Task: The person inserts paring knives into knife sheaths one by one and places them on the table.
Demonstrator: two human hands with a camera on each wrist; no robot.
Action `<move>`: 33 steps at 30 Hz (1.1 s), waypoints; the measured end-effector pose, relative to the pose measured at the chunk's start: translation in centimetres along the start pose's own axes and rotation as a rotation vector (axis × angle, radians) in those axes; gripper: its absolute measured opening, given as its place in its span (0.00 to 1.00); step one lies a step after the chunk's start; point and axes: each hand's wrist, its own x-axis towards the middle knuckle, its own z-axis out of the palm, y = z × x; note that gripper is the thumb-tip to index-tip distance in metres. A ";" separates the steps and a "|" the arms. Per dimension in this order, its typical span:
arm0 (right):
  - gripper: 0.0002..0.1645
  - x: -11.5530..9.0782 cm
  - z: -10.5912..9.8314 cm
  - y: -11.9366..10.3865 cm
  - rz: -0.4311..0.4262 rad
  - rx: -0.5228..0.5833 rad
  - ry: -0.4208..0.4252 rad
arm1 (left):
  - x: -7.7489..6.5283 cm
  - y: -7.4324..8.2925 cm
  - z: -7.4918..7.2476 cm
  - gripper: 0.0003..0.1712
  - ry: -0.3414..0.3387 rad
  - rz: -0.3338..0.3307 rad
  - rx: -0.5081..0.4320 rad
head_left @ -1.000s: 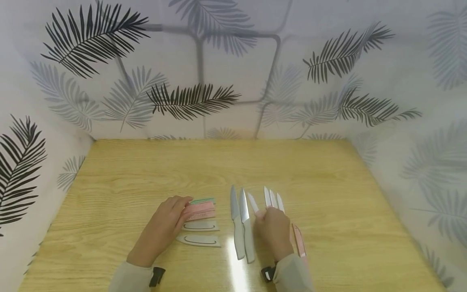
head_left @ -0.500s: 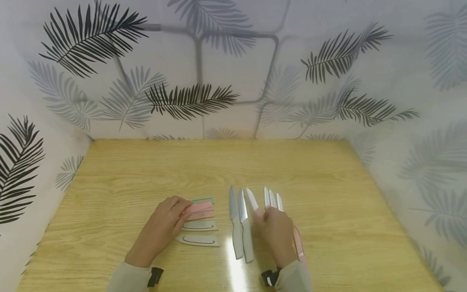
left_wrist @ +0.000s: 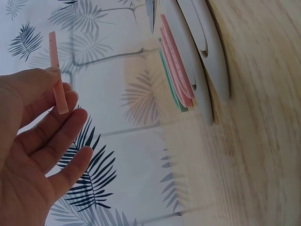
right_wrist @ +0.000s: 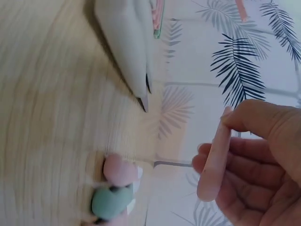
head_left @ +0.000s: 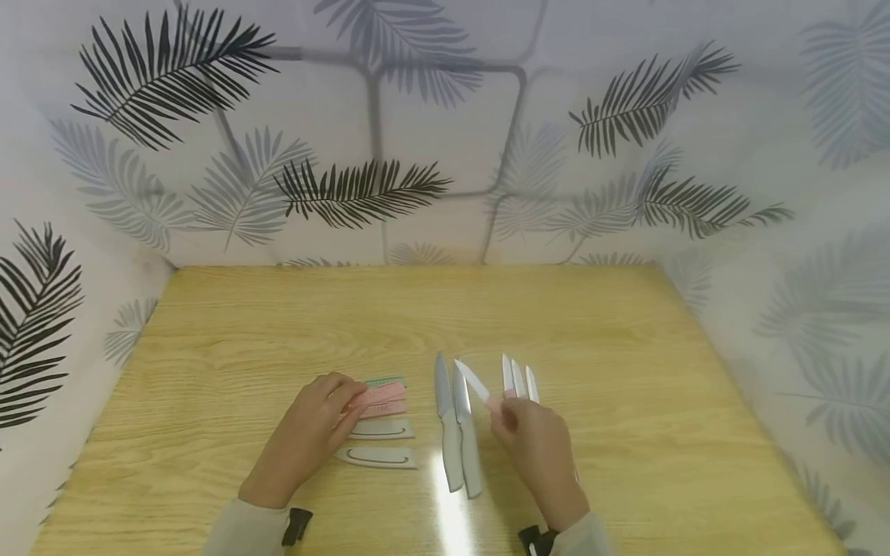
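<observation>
My left hand pinches a pink knife sheath between thumb and fingers, raised off the table in the left wrist view. Below it lie more pink sheaths, a green sheath and two pale grey sheaths. In my right hand is a small knife with a pink handle; its white blade points up and left. That blade overlaps one of two larger grey-handled knives in the head view. Three small white-bladed knives lie beyond the right hand, which hides most of their handles.
The wooden table extends to both sides and behind the knives. Patterned cloth with palm leaves walls it in at the back and sides. In the right wrist view, a pink handle and a green handle lie side by side.
My right hand has shifted slightly right, and its knife's blade has tilted left across the larger knife. A pink item by the right wrist is now mostly covered. The left hand stays nearly still.
</observation>
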 end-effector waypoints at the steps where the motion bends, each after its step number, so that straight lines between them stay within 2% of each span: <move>1: 0.16 0.0 -0.1 0.1 -0.052 -0.017 0.026 | 0.0 0.0 0.0 0.12 -0.002 0.000 -0.001; 6: 0.09 0.2 -0.5 0.5 -0.286 -0.016 0.122 | 0.1 0.1 -0.1 0.12 -0.022 -0.012 0.010; 11: 0.13 0.5 -1.0 0.1 -0.434 0.064 0.119 | 0.3 0.4 -0.2 0.12 -0.050 -0.026 0.016; 22: 0.13 0.7 -1.1 -0.8 -0.479 0.074 0.053 | 0.6 0.7 0.0 0.11 -0.040 0.011 0.002; 33: 0.13 0.7 -1.0 -0.8 -0.499 0.041 0.028 | 0.4 0.6 0.1 0.10 -0.013 0.053 0.006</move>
